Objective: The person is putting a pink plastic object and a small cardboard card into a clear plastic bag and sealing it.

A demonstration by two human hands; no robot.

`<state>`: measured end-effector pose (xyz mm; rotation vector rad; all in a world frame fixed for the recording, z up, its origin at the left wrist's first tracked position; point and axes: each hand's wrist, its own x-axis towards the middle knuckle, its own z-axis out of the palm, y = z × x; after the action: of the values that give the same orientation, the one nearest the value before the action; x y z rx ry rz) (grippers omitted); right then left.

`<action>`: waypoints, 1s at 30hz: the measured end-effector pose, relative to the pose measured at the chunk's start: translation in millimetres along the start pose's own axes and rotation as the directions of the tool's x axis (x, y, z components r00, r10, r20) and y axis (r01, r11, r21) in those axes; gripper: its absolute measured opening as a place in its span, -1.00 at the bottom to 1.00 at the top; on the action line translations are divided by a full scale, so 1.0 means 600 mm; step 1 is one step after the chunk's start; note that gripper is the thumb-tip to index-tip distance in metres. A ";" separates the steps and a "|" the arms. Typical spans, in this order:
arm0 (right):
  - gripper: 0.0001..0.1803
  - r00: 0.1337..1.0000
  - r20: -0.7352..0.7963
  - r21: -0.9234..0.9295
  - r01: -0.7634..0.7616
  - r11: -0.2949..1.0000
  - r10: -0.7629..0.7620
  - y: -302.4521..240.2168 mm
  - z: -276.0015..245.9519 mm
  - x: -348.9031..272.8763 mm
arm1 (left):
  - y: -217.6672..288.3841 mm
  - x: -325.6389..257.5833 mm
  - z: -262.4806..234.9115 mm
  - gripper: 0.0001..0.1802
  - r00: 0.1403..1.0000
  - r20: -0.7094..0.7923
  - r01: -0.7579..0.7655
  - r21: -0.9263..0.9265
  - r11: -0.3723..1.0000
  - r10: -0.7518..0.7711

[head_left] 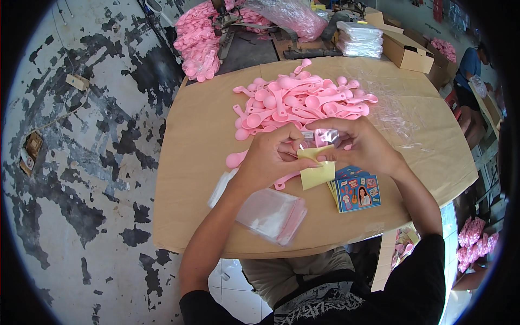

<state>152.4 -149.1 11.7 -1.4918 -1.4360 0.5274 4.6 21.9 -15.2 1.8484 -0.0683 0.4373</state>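
Both hands pinching yellow card and clear bag, near side of pink pile

Landmark: pile (303, 100), a loose heap of glossy pink plastic spoons, round bowls, slotted handles. Card (317, 177) is just on the near side of the pile: stiff-looking, pale yellow, creased across. Left hand (277, 151): grip clamped on the card's left side, thumb and fingers together. Right hand (360, 145): grip clamped on the card's right side by the thumb, index finger arched over the bag (330, 137). Bag is thin, shiny, crinkled film above the card; pink shows through, can't tell if inside or behind.

Nearer than the pile, right: card stack (357, 194), flat, blue printed faces, yellow edges, fanned. Nearer, left: flat bags (271, 214), smooth clear film with a pinkish strip, close to the near edge. Loose spoon (236, 159) off the pile's near-left corner.

Right of the pile: film scraps (398, 111), wispy, tangled. Beyond it, right: wrapped stack (360, 39) and cardboard box (409, 51), square-edged.

Counter (187, 200) is covered in matte brown paper, curved edges. Widest bare paper left of the pile; more to the near right, past the card stack.
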 end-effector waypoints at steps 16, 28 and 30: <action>-0.64 0.767 0.358 -0.692 -0.164 0.703 0.532 -0.105 -0.196 -0.149 | 0.054 -0.235 -0.048 -0.68 0.973 -0.229 0.170 0.593 0.787 -0.037; -0.65 0.851 0.488 -0.539 0.120 0.834 0.193 -0.020 0.135 0.046 | 0.012 -0.291 0.036 -0.65 0.958 -0.266 0.117 0.700 0.705 0.105; -0.66 0.837 0.517 -0.453 0.088 0.887 0.181 -0.008 0.139 0.055 | 0.009 -0.299 0.040 -0.67 0.949 -0.280 0.112 0.724 0.681 0.142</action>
<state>87.3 -91.3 -11.1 -1.8459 -2.0918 0.7216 -157.1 -32.8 -75.7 2.5461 0.3729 0.8645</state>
